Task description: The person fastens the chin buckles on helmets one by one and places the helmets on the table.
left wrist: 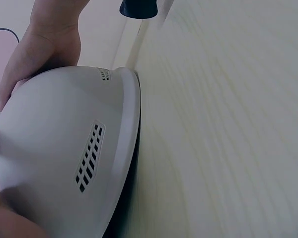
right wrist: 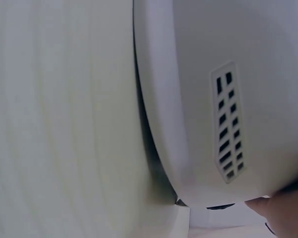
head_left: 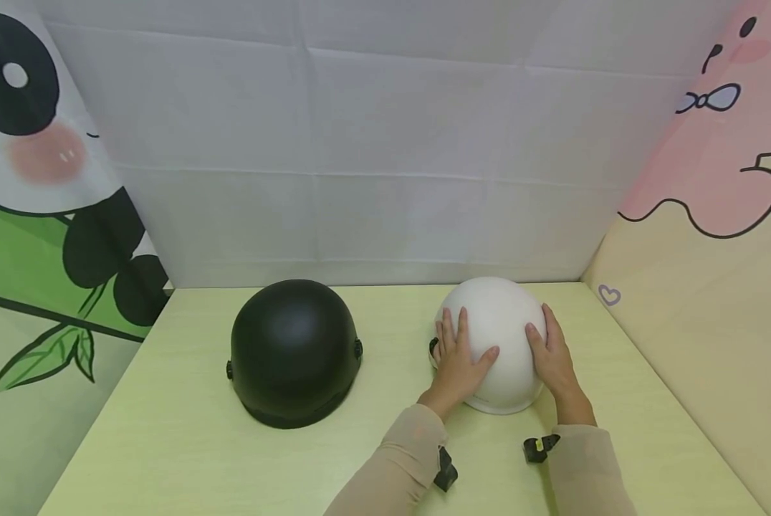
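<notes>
A white helmet point(head_left: 498, 308) with slotted vents sits dome-up on the table's right half. My left hand point(head_left: 456, 364) lies on its left side, fingers straight and spread, thumb extended over the front. Against the right side rests my right hand point(head_left: 555, 362), its thumb and fingers extended. Seen in the left wrist view, the white helmet point(left wrist: 59, 114) has its rim down at the tabletop, with a dark gap beneath. A slotted vent point(right wrist: 231, 124) shows up close in the right wrist view. Parts of the fingers on the far sides are hidden by the helmet.
A black helmet point(head_left: 291, 351) with side knobs stands dome-up to the left on the pale wooden table point(head_left: 231, 473). A white cloth wall point(head_left: 392, 143) rises behind. Walls with cartoon pictures flank the table. Small black cameras point(head_left: 446, 471) are strapped at both wrists.
</notes>
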A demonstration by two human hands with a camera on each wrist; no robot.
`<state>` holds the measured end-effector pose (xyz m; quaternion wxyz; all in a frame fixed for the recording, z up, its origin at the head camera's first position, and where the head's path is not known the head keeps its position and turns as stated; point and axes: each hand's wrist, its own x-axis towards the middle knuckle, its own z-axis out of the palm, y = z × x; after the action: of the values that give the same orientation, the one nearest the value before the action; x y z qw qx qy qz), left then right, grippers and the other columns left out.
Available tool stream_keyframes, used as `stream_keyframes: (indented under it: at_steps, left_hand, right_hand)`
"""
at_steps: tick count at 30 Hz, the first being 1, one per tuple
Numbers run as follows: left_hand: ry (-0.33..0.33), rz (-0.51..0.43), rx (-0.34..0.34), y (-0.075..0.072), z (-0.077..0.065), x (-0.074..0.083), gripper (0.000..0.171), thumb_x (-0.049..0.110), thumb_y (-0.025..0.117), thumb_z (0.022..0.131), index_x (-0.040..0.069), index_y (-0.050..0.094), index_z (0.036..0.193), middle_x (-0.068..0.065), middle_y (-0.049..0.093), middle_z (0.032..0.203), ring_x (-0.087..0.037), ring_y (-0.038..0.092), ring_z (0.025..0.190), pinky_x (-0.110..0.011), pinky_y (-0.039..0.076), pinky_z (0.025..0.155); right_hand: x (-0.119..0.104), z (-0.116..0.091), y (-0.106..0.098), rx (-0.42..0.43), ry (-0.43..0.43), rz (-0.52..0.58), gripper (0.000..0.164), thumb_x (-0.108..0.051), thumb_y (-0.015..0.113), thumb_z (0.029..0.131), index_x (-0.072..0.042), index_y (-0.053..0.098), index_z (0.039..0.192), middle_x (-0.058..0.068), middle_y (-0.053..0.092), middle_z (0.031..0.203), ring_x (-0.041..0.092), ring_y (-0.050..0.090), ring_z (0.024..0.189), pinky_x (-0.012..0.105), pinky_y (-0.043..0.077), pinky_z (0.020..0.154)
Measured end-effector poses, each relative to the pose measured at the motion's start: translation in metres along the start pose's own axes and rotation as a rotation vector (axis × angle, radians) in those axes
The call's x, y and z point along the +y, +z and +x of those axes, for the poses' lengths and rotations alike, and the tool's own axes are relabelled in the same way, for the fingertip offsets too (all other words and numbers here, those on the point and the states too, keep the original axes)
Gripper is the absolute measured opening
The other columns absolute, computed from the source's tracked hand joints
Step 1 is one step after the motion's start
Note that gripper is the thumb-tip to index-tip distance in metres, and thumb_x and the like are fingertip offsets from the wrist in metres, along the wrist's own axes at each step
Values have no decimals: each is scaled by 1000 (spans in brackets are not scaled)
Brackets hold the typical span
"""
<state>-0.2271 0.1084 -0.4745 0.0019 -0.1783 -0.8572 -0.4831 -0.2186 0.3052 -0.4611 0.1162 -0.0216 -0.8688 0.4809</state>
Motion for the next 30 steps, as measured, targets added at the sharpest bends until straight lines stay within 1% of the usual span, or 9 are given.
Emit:
stream_keyframes:
  at_steps: [5,8,12,14,16,20,23,27,30]
  left_hand:
    - [4,-26,-31,-5,0,-4,90,52,55,95,23,-2,158,-8,-18,160,-35,-13,144,-62,9,110]
    - [-6,-70,-51,-10,-2,-8,89,53,55,95,27,-3,158,-3,-18,160,-38,-6,144,-65,20,105]
    - [-7,-77,-63,-22,-5,-12,88,52,54,95,27,-3,158,0,-17,160,-45,5,142,-68,32,96]
    - [2,-71,-58,-30,-6,-13,88,51,54,95,26,-2,158,-1,-17,160,-48,7,141,-69,32,95]
    - [6,-66,-46,-37,-7,-13,88,51,54,95,25,-1,158,0,-17,160,-49,7,141,-70,31,95]
    - [-28,-61,-54,-46,-10,-16,88,56,52,95,31,-4,157,8,-19,159,-45,5,142,-70,30,96]
    - [-51,-53,-57,-52,-12,-19,87,57,51,95,34,-7,156,9,-18,159,-44,5,143,-69,30,97]
    - [-46,-63,-30,-57,-14,-22,86,52,52,97,30,-6,157,2,-12,161,-44,7,143,-68,28,99]
    - [-43,-63,-15,-61,-17,-24,85,49,53,98,28,-4,157,-1,-9,162,-40,8,143,-66,27,102]
  right_hand:
    - [-3,0,1,11,-31,-17,69,-36,41,105,-6,8,157,24,9,158,49,12,140,70,17,103]
    - [-7,-2,0,18,-40,-71,69,-37,42,104,-7,8,157,24,6,158,49,8,141,71,13,103]
    - [-14,-5,1,38,-62,-135,71,-39,43,103,-7,10,157,25,4,158,49,5,141,72,10,102]
    - [-18,-6,1,51,-87,-145,71,-39,45,102,-6,12,156,25,4,158,50,5,141,74,10,101]
    - [-21,-7,1,63,-110,-153,71,-39,47,102,-7,14,156,25,5,158,51,7,141,75,11,100]
    - [-27,-8,1,71,-137,-164,71,-38,48,101,-7,16,156,25,6,158,52,8,140,77,10,99]
    - [-31,-8,2,80,-160,-174,71,-37,50,101,-5,18,155,25,10,158,51,10,140,76,11,99]
    - [-36,-9,5,94,-198,-173,69,-34,52,100,-4,21,154,25,16,157,49,14,140,72,14,102]
    - [-42,-9,7,96,-212,-172,69,-33,53,100,-4,22,154,24,21,156,49,17,140,71,15,103]
